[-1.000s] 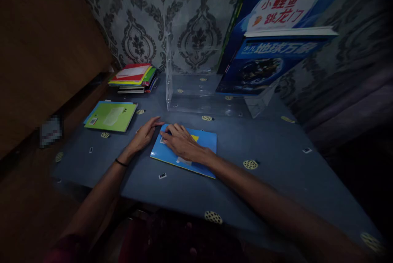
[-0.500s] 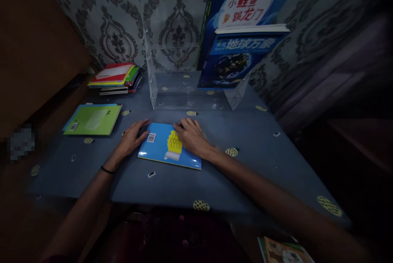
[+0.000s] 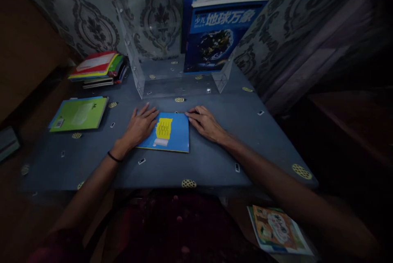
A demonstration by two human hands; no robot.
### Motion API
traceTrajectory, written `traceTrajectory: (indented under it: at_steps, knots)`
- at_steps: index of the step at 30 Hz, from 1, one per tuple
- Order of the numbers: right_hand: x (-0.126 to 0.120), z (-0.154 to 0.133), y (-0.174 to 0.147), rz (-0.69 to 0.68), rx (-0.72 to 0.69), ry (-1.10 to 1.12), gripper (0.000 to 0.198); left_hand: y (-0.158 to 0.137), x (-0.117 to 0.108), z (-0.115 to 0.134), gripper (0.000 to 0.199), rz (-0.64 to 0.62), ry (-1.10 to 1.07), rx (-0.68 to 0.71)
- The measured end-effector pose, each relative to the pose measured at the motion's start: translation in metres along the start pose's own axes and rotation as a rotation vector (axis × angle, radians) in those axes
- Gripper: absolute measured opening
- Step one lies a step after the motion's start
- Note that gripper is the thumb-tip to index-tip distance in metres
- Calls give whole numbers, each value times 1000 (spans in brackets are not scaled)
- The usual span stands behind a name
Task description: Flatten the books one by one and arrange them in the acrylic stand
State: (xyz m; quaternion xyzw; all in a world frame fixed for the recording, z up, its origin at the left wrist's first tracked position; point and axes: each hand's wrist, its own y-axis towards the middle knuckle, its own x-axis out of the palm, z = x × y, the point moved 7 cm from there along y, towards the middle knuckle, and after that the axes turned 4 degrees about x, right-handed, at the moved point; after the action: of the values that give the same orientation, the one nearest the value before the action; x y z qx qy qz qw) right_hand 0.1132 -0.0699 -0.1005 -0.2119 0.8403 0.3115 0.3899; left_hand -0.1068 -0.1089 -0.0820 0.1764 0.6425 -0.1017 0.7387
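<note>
A blue book point(image 3: 176, 132) with a yellow text patch lies flat in the middle of the table, its barcode corner now covered. My left hand point(image 3: 141, 126) rests flat across the book's left side, fingers spread and pointing away from me; a black band circles that wrist. At the far right corner of the book, my right hand point(image 3: 204, 123) has thumb and forefinger brought together on the edge.
A green book point(image 3: 80, 113) lies on a blue one at the left. Behind them is a stack of books point(image 3: 98, 68). A clear acrylic stand point(image 3: 172, 87) holds upright blue books point(image 3: 211, 38) at the back. More books point(image 3: 276, 230) lie below the table's front edge.
My left hand has moved from the book's left edge onto its cover, hiding the barcode. My right hand has slid off the cover to the far right corner. The view has shifted.
</note>
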Motion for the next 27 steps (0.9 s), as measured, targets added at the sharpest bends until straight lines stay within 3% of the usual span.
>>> traceTrajectory:
  at_steps: [5, 10, 14, 20, 27]
  knots:
    - [1, 1, -2, 5, -8, -2, 39, 11, 13, 70, 45, -77, -78, 287]
    - [2, 2, -3, -2, -15, -16, 40, -30, 10, 105, 43, -133, -106, 516]
    - [2, 1, -2, -5, -19, -27, 39, -63, 6, 92, 44, -136, -45, 548]
    - [5, 1, -3, -38, 15, -32, 40, -64, 11, 51, 54, -58, 128, 377]
    - [-3, -4, -1, -35, 63, 39, 43, -69, 8, 56, 50, 20, 309, 502]
